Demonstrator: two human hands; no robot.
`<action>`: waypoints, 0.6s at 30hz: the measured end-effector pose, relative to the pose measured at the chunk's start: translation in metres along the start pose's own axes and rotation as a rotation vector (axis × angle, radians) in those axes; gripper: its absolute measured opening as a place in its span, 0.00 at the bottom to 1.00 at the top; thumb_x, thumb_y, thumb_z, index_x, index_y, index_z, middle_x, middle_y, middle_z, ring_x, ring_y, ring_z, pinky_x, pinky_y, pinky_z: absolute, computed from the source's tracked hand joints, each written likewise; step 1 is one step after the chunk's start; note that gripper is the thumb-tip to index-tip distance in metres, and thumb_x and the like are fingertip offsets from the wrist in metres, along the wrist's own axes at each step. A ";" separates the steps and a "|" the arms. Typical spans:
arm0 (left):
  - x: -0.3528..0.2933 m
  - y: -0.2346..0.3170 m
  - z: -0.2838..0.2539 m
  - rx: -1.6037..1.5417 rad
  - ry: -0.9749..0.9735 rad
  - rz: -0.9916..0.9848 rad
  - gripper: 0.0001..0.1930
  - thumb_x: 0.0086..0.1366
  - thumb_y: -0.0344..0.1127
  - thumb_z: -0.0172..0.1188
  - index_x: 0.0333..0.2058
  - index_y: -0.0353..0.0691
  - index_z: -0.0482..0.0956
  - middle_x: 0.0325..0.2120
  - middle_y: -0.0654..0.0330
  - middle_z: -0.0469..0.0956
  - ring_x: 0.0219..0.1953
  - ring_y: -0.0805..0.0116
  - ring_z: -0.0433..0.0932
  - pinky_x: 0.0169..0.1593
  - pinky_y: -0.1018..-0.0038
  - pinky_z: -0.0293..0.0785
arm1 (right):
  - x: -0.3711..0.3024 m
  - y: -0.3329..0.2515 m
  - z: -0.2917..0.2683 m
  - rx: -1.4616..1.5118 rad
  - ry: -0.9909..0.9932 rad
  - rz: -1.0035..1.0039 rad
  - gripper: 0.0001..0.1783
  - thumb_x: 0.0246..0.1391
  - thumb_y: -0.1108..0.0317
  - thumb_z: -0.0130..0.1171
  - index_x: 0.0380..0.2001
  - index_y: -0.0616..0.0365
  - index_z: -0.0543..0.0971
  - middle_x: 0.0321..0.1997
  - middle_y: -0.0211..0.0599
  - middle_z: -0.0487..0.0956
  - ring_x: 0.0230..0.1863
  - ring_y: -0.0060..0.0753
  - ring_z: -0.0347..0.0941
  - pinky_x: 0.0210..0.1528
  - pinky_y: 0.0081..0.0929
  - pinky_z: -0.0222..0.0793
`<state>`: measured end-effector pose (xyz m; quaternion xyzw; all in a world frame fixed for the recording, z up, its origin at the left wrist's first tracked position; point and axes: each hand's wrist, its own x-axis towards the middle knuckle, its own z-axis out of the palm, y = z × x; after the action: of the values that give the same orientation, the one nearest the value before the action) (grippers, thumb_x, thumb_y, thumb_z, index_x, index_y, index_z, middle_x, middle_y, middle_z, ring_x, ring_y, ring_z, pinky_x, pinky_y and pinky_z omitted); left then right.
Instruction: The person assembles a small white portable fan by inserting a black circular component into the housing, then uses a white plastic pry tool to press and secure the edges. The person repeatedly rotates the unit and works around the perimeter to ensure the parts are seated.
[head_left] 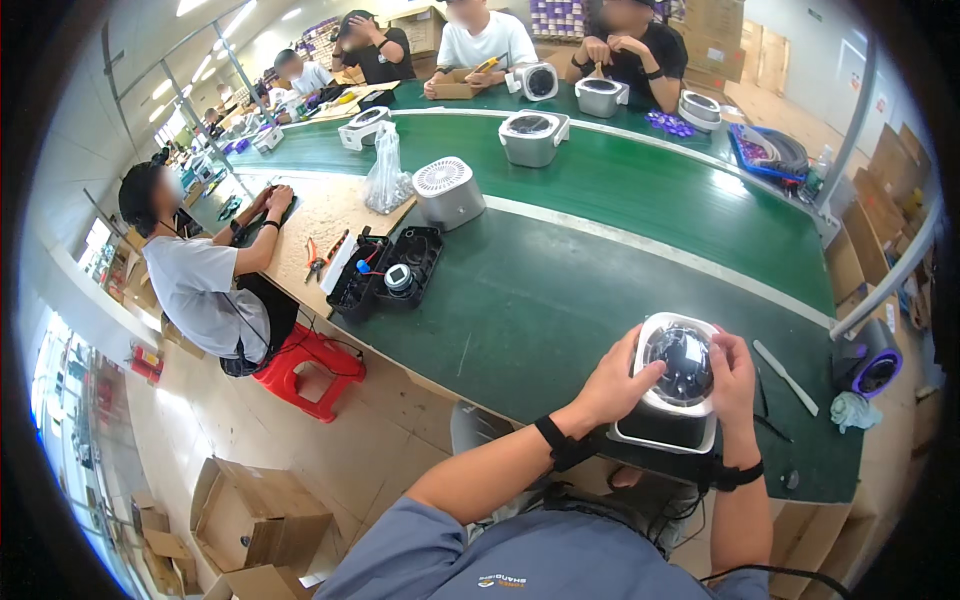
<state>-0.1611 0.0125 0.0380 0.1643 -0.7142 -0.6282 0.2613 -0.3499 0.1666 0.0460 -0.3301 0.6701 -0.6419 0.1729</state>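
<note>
At the near edge of the green bench, a white appliance housing [650, 350] with a glossy dark dome [682, 362] on top is between my two hands. My left hand [612, 385] grips its left side, the thumb lying against the dome's rim. On the opposite side my right hand [735, 372] curls its fingers over the rim. Black straps circle both wrists. Just right of my right hand lie a flat white stick-like tool [785, 376] and a thin dark tool [772, 428]. The housing's underside is hidden.
A black and purple cylindrical device [866, 362] and a pale cloth [855, 411] sit at the right end. Opened black casings [385, 275] and a grey vented unit [447, 192] stand farther left. Co-workers sit beyond the green conveyor [640, 185]; another sits left on a red stool [312, 370].
</note>
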 end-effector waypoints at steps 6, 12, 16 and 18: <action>0.001 -0.003 -0.004 0.048 -0.009 0.009 0.35 0.76 0.39 0.61 0.75 0.29 0.60 0.67 0.43 0.73 0.70 0.56 0.71 0.75 0.63 0.64 | 0.000 0.004 -0.003 -0.033 0.005 0.007 0.11 0.76 0.69 0.56 0.54 0.64 0.79 0.68 0.50 0.80 0.64 0.33 0.76 0.70 0.31 0.69; 0.040 0.026 -0.087 0.317 -0.198 -0.119 0.39 0.77 0.51 0.64 0.76 0.37 0.60 0.66 0.41 0.75 0.66 0.50 0.77 0.68 0.58 0.74 | -0.029 -0.006 -0.008 -0.028 0.090 -0.138 0.20 0.78 0.70 0.49 0.67 0.68 0.73 0.69 0.45 0.76 0.69 0.35 0.72 0.72 0.33 0.67; 0.106 0.016 -0.198 0.589 0.094 -0.002 0.36 0.66 0.47 0.73 0.68 0.38 0.74 0.60 0.46 0.81 0.59 0.53 0.82 0.63 0.59 0.79 | -0.086 -0.007 -0.039 -0.510 0.096 -0.094 0.25 0.75 0.64 0.51 0.69 0.64 0.71 0.74 0.50 0.72 0.73 0.45 0.70 0.74 0.40 0.64; 0.138 0.022 -0.245 0.836 0.252 0.126 0.37 0.62 0.45 0.75 0.66 0.36 0.75 0.60 0.44 0.81 0.61 0.46 0.80 0.67 0.57 0.75 | -0.104 0.017 -0.056 -0.718 0.096 -0.115 0.26 0.73 0.62 0.53 0.68 0.65 0.72 0.74 0.51 0.72 0.72 0.51 0.69 0.74 0.40 0.63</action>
<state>-0.1288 -0.2610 0.1004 0.2871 -0.8782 -0.2433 0.2954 -0.3149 0.2765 0.0161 -0.3761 0.8405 -0.3894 -0.0220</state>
